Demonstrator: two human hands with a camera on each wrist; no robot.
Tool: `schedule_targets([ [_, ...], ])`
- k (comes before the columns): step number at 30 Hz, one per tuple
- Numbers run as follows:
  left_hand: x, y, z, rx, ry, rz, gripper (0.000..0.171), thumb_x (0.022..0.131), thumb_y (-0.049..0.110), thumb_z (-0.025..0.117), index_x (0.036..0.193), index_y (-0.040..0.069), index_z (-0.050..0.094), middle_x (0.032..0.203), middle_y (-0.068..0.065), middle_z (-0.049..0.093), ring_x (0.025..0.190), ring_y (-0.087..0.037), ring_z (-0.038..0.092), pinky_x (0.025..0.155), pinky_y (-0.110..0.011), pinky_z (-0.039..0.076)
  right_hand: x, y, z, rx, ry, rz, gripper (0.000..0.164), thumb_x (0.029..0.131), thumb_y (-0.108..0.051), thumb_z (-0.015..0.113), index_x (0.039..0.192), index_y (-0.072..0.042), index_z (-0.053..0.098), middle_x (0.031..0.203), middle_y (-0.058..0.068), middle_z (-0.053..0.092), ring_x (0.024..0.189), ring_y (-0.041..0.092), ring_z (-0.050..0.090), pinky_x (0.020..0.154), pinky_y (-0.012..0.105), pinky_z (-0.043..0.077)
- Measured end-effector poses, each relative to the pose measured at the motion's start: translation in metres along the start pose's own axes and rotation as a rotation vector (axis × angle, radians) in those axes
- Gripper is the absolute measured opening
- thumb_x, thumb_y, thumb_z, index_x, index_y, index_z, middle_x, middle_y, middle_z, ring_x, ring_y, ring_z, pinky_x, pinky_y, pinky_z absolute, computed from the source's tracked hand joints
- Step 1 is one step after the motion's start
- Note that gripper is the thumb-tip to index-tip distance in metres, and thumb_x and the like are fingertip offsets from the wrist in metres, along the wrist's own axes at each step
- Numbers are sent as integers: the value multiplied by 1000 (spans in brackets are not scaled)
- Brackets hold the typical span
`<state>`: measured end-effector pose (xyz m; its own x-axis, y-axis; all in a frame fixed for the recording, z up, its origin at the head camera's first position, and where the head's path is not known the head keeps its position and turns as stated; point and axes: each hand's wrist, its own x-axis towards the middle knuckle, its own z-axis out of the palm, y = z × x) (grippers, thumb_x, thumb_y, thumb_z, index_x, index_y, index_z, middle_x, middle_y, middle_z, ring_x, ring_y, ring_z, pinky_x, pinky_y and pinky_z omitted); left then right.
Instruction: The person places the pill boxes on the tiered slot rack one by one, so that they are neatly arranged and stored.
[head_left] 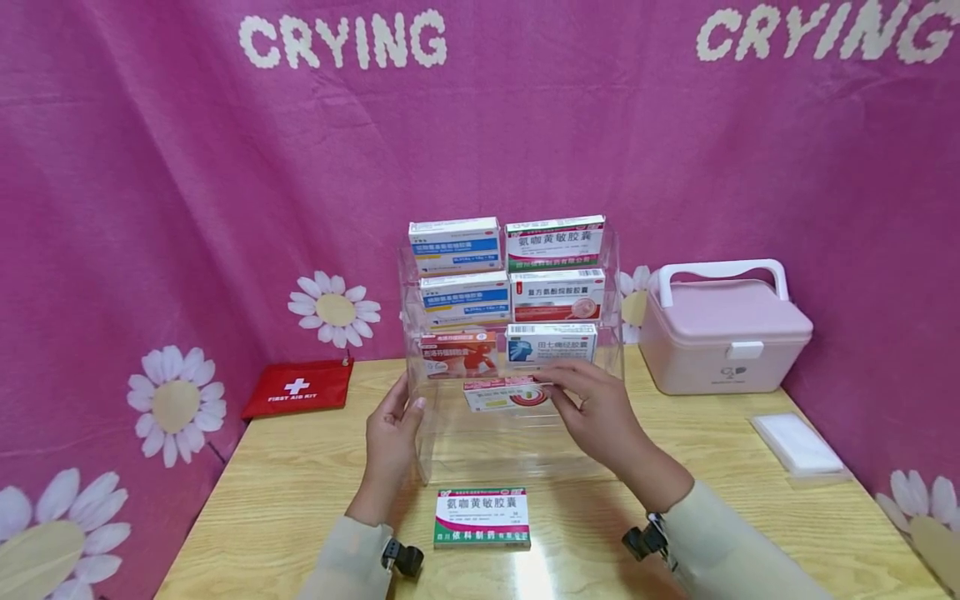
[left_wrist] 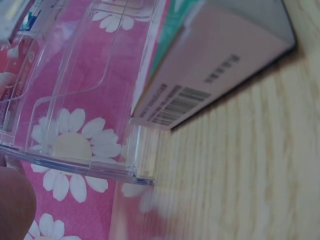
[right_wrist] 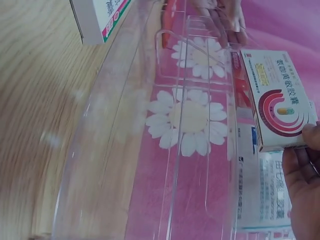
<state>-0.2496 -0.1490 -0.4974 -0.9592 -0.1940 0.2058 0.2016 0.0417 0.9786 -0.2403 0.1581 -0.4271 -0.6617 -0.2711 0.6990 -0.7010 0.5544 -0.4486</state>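
Note:
My right hand (head_left: 600, 408) pinches a white-and-red medicine box (head_left: 506, 394) by its right end, in front of the clear acrylic display rack (head_left: 491, 450). Its face with a capsule picture and red arcs shows in the right wrist view. My left hand (head_left: 392, 433) holds the rack's left side edge, thumb toward the front. Directly behind the held box, in the rack's third tier down, stand an orange-red medicine box (head_left: 459, 356) and a white-and-blue medicine box (head_left: 551, 344). The rack's lowest tier shows no box in it.
A green-and-white medicine box (head_left: 482, 518) lies on the wooden table (head_left: 285, 500) before the rack. More boxes fill the two upper tiers. Left is a red first-aid pouch (head_left: 298, 389); right, a pink case (head_left: 727, 333) and a white packet (head_left: 798, 444). A purple curtain (head_left: 517, 125) encloses the table.

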Motion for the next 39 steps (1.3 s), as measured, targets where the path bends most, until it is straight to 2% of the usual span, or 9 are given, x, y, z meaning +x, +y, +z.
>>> schedule_targets([
  [11, 0, 1, 0, 0, 1, 1, 58, 110, 7, 63, 166, 18, 49, 170, -3, 50, 160, -27, 45, 117, -33, 48, 13, -5, 30, -97, -145, 46, 32, 98, -4, 80, 129, -12, 81, 126, 5, 76, 117, 26, 73, 96, 43, 67],
  [16, 0, 0, 0, -11, -4, 1, 59, 110, 7, 64, 166, 18, 48, 170, -4, 50, 159, -28, 45, 117, -32, 48, 13, -5, 46, -107, -192, 61, 29, 98, -5, 80, 126, -11, 81, 128, 5, 76, 119, 26, 73, 98, 43, 67],
  [22, 1, -2, 0, -29, -6, 10, 58, 110, 7, 64, 165, 19, 50, 170, -4, 51, 158, -28, 47, 115, -31, 50, 9, -6, 57, -104, -207, 100, 28, 98, -6, 81, 125, -12, 82, 126, 4, 77, 116, 25, 74, 98, 43, 67],
  [30, 0, 0, -1, -22, -10, 14, 58, 110, 8, 63, 165, 21, 49, 169, -2, 51, 159, -28, 46, 115, -29, 49, 7, -6, 67, -85, -227, 138, 29, 100, -6, 79, 128, -14, 81, 123, 1, 77, 111, 20, 76, 96, 38, 67],
  [39, -1, 1, 1, -42, 6, -8, 58, 110, 8, 65, 164, 19, 51, 168, -3, 52, 157, -27, 49, 114, -30, 51, 4, -7, 75, -67, -230, 186, 27, 100, -7, 79, 126, -14, 82, 121, 0, 78, 110, 20, 77, 96, 39, 67],
])
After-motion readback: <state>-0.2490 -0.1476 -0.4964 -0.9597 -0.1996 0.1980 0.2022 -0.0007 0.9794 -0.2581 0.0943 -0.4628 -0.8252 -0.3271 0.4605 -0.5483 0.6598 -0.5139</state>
